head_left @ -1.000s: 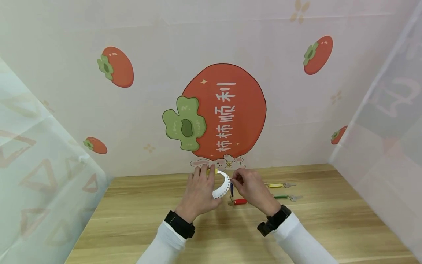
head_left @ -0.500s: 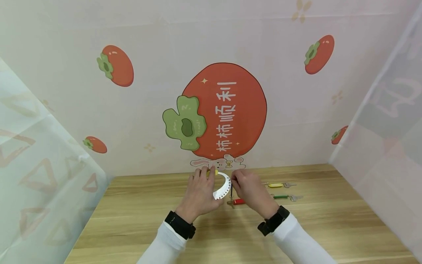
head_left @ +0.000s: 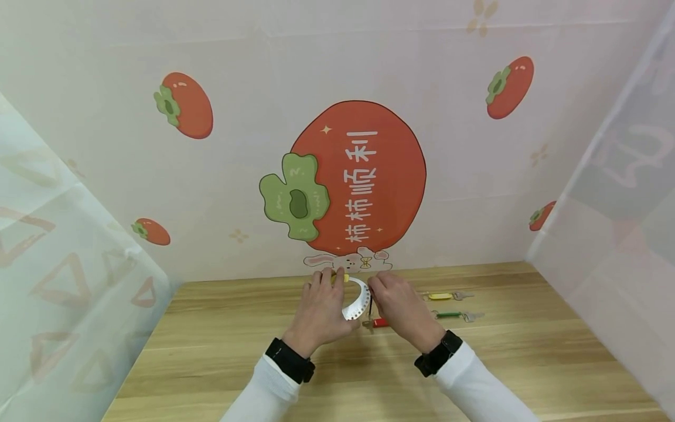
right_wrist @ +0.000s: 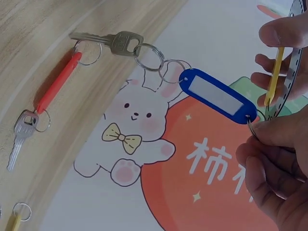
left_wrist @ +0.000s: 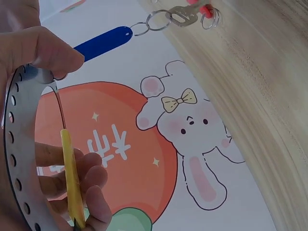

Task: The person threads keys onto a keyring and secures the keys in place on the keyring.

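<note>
My left hand (head_left: 319, 310) holds a white crescent-shaped plate (head_left: 357, 306), pierced with holes along its outer edge, its thumb and fingers around it. A yellow key tag (left_wrist: 71, 178) hangs from the plate by a thin ring, beside the left fingers. Close to the plate's right edge, my right hand (head_left: 398, 305) pinches a small metal ring at one end of a blue key tag (right_wrist: 219, 96). From the tag's other end, linked rings carry a key (right_wrist: 127, 44). Whether the pinched ring passes through a hole is hidden by the fingers.
On the wooden table (head_left: 211, 351) lies a red key tag (right_wrist: 58, 83) with its key (right_wrist: 21, 134), below the hanging blue tag. Farther right lie a yellow key tag (head_left: 440, 296) and a green key tag (head_left: 449, 315), both with keys. A printed cloth wall (head_left: 237, 146) stands behind.
The right hand has shifted slightly left towards the plate's edge and covers more of the red tag. The blue tag has turned edge-on in the head view. The left hand has barely moved.
</note>
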Tool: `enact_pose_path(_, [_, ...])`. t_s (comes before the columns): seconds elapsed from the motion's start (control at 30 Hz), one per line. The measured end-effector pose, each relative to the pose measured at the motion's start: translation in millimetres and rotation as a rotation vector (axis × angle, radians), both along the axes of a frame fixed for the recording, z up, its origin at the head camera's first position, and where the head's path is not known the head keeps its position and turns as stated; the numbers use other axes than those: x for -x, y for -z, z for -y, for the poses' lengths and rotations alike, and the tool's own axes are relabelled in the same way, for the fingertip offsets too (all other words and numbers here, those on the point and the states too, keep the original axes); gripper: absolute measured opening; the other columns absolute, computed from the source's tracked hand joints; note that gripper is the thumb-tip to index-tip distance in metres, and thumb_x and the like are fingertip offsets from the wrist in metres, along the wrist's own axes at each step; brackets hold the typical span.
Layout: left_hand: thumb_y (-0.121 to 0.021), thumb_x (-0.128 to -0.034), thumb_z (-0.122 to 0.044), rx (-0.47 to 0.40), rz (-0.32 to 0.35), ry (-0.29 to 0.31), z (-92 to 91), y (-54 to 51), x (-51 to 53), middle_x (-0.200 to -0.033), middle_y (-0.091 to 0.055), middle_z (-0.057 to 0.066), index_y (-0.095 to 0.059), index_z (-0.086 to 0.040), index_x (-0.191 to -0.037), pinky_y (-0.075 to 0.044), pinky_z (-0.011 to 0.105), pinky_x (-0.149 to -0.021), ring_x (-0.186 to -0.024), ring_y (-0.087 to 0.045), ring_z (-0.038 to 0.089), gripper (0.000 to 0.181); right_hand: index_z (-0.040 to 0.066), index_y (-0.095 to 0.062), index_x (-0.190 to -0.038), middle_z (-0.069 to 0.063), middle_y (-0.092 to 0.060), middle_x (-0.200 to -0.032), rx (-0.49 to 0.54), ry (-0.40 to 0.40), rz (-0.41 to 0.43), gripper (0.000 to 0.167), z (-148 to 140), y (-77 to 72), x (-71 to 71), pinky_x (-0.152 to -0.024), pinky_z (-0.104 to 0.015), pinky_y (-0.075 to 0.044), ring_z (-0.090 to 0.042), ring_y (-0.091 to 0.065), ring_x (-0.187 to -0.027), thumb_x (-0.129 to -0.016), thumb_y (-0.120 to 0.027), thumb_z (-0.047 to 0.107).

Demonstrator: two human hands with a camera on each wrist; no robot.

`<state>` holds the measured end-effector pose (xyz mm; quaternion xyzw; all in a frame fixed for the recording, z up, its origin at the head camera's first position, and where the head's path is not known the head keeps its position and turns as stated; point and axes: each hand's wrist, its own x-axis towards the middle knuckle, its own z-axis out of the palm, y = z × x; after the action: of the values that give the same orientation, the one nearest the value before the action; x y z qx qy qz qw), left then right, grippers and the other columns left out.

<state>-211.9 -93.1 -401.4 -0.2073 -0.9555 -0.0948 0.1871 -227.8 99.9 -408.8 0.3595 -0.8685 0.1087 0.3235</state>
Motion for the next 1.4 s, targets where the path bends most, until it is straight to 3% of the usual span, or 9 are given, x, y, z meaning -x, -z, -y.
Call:
enact_pose_path(0.1, [-0.086,-0.0667,-0.051,-0.003,0.004,-0.001,-0.1,0.0,-0.3,-0.130,-0.056,0.024,-0.052,0.006,-0.141,-0.051,0.054,-0.086,-0.118,-0.052,0.040,0.100,0.001,-0.069,-0.098,-0.008,-0.067,-0.088,0.000,0.000,0.005,0.022,0,0.5,-0.3,-0.070,-0.031,-0.058,-0.021,-0.068,-0.079,-0.081,-0.083,-0.001])
enact_pose_path(0.2, [-0.085,-0.0682,-0.050,-0.009,0.010,-0.007,-0.4,-0.4,-0.7,-0.131,-0.055,0.024,-0.051,0.006,-0.141,-0.051,0.054,-0.085,-0.117,-0.052,0.040,0.098,0.003,-0.068,-0.097,-0.006,-0.067,-0.089,0.079,-0.002,0.062,0.021,0,1.6,-0.5,-0.068,-0.030,-0.057,-0.018,-0.066,-0.077,-0.082,-0.082,0.000])
enact_pose_path(0.43, [-0.084,-0.0690,-0.048,-0.039,0.003,-0.009,0.1,-1.2,-0.4,-0.131,-0.055,0.026,-0.050,0.007,-0.141,-0.051,0.054,-0.086,-0.115,-0.053,0.041,0.097,0.004,-0.064,-0.092,0.000,-0.063,-0.082,0.358,0.018,0.260,0.019,1,4.9,0.2,-0.060,-0.022,-0.053,-0.009,-0.059,-0.069,-0.084,-0.081,0.001])
enact_pose_path(0.53, [-0.084,-0.0685,-0.048,-0.043,-0.012,-0.009,0.2,-1.0,-0.4,-0.130,-0.055,0.027,-0.051,0.008,-0.140,-0.052,0.053,-0.085,-0.114,-0.054,0.041,0.097,0.008,-0.065,-0.084,0.005,-0.059,-0.072,0.437,0.055,0.364,0.013,0,8.0,0.3,-0.053,-0.021,-0.048,-0.006,-0.054,-0.061,-0.088,-0.078,0.006])
enact_pose_path(0.73, [-0.082,-0.0701,-0.051,-0.051,-0.046,-0.026,-1.6,-1.1,-0.2,-0.129,-0.056,0.025,-0.052,0.006,-0.140,-0.052,0.050,-0.080,-0.112,-0.054,0.041,0.095,0.012,-0.067,-0.071,0.009,-0.053,-0.059,0.525,0.082,0.537,0.026,0,11.2,-1.8,-0.043,-0.024,-0.037,-0.006,-0.046,-0.047,-0.097,-0.069,0.014])
enact_pose_path(1.03, [-0.084,-0.0680,-0.051,-0.066,-0.084,-0.033,-6.8,-2.6,-0.6,-0.124,-0.057,0.024,-0.053,0.005,-0.138,-0.052,0.047,-0.077,-0.105,-0.054,0.037,0.094,0.004,-0.067,-0.082,-0.009,-0.065,-0.073,0.698,0.067,0.696,0.026,7,11.4,-5.6,-0.049,-0.027,-0.047,-0.012,-0.060,-0.061,-0.104,-0.057,0.013])
enact_pose_path(1.4, [-0.082,-0.0687,-0.047,-0.071,-0.097,-0.037,-9.0,-1.2,-0.4,-0.124,-0.057,0.024,-0.055,0.005,-0.137,-0.052,0.046,-0.074,-0.103,-0.054,0.036,0.089,0.002,-0.063,-0.083,-0.009,-0.062,-0.073,0.825,-0.004,0.856,0.030,9,13.5,-5.4,-0.056,-0.028,-0.049,-0.027,-0.063,-0.068,-0.107,-0.049,0.012])
